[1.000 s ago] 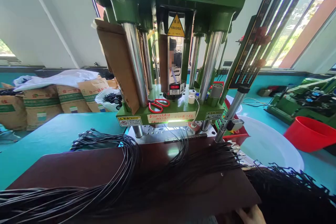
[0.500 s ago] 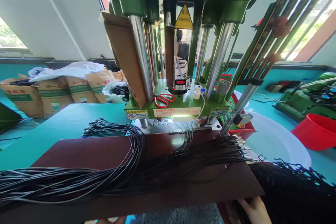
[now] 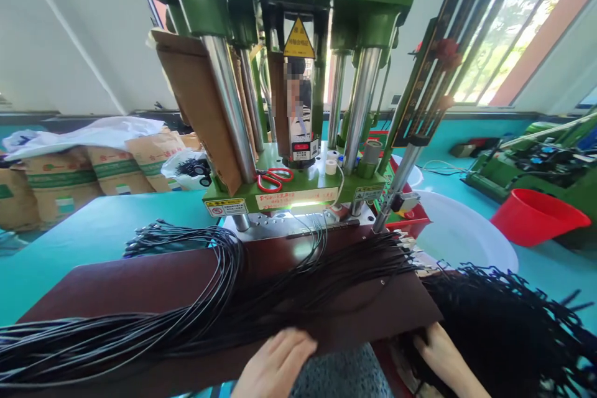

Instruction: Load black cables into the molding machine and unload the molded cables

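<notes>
My left hand is over the front edge of a dark brown board. Its fingers are stretched out side by side, slightly blurred, with nothing seen in them. My right hand reaches down beside the board's right end, against a big heap of black cables; its fingertips are mostly hidden there. Long black cables run across the board in a thick bundle, and a second bundle with metallic ends lies on its right part. A few thin cables lead into the metal plate of a green press.
Red-handled scissors and a white roll lie on the press ledge. Cardboard leans on its left pillar. Brown sacks stand back left. At right are a white round tub and a red bucket.
My left hand has risen from under the board's front edge into view. My right hand has stayed by the cable heap, reaching a little further in. The view has swung right.
</notes>
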Demonstrator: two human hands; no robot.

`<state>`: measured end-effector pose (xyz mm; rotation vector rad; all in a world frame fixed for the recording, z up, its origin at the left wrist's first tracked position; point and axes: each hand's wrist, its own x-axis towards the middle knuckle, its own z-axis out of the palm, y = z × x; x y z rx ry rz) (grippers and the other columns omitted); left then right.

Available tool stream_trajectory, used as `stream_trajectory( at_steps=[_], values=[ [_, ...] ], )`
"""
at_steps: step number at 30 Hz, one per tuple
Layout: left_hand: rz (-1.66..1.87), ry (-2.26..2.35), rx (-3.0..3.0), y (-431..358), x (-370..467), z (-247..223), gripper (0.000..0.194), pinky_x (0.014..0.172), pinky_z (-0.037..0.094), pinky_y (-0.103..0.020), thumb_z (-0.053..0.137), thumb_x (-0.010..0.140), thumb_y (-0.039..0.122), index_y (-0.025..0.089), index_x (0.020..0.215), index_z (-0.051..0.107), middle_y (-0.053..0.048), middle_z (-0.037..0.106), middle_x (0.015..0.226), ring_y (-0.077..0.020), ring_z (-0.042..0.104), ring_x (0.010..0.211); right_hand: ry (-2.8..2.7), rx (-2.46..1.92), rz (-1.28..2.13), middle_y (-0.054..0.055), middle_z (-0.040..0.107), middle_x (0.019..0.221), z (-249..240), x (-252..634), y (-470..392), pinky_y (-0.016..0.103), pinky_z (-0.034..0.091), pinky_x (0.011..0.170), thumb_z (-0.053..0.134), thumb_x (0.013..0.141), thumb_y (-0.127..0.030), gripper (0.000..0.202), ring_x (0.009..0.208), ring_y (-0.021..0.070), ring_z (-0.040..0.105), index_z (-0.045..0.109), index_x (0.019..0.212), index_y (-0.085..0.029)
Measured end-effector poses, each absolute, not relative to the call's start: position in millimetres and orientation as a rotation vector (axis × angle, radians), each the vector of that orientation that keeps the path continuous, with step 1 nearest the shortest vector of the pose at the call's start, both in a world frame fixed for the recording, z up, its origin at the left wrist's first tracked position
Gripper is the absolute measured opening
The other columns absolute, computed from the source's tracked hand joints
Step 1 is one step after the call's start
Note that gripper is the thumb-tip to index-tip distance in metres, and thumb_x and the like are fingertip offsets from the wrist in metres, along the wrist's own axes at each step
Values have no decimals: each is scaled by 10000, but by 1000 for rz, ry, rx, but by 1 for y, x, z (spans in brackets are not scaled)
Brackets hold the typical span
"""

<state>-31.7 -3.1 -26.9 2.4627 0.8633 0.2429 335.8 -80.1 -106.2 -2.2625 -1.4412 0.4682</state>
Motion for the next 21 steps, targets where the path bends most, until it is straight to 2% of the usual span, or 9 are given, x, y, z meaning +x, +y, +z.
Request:
stream_trajectory(
  at_steps=[1,3,7,9,14,17,21],
  values=[
    [282,919,2583,5,-8,-22,502,956,394,-375,597,727,311,256,1212,481,-77,527,1249,-262,468,1148,-1478,-2281,455,205,617,1019,-103,336,-81,361,388,913,363,629,-276,488,1031,296,539,591,991,-44],
    [328,1077,2750,19,32,-16,529,944,396,-446,620,720,263,199,1220,460,-121,492,1266,-303,429,1173,-1536,-2277,467,217,597,1070,-96,338,-87,359,387,922,364,671,-260,499,1041,287,539,568,1053,-11],
    [158,1172,2869,42,73,-12,242,790,470,-394,520,786,192,130,1017,557,-128,592,997,-264,552,955,-1561,-2159,599,124,550,1208,-77,342,-114,335,345,977,433,681,-201,523,1111,240,501,529,1187,-109],
    [24,1149,2880,50,81,-9,176,701,476,-368,435,808,134,125,924,567,-114,600,890,-248,582,844,-1540,-2108,670,85,558,1207,-63,337,-126,321,351,970,459,707,-208,505,1100,228,510,526,1206,-164],
    [-187,1103,2851,63,95,6,235,635,447,-344,376,741,54,101,880,559,-129,625,828,-255,610,768,-1577,-1870,859,69,629,1087,-21,295,-127,329,399,896,505,774,-287,420,984,223,563,547,1186,-222],
    [-20,1052,2765,71,93,15,177,638,410,-297,426,686,95,136,805,551,-77,616,797,-209,584,749,-1507,-1562,1052,61,674,943,-10,263,-110,332,432,805,515,787,-289,316,871,212,593,609,1080,-213],
    [341,913,2411,82,76,28,43,624,361,-246,464,697,202,175,667,480,9,515,693,-135,477,675,-1088,-1055,1344,64,692,743,-17,231,-78,344,444,714,585,761,-292,234,703,195,617,647,942,-157]
  ],
)
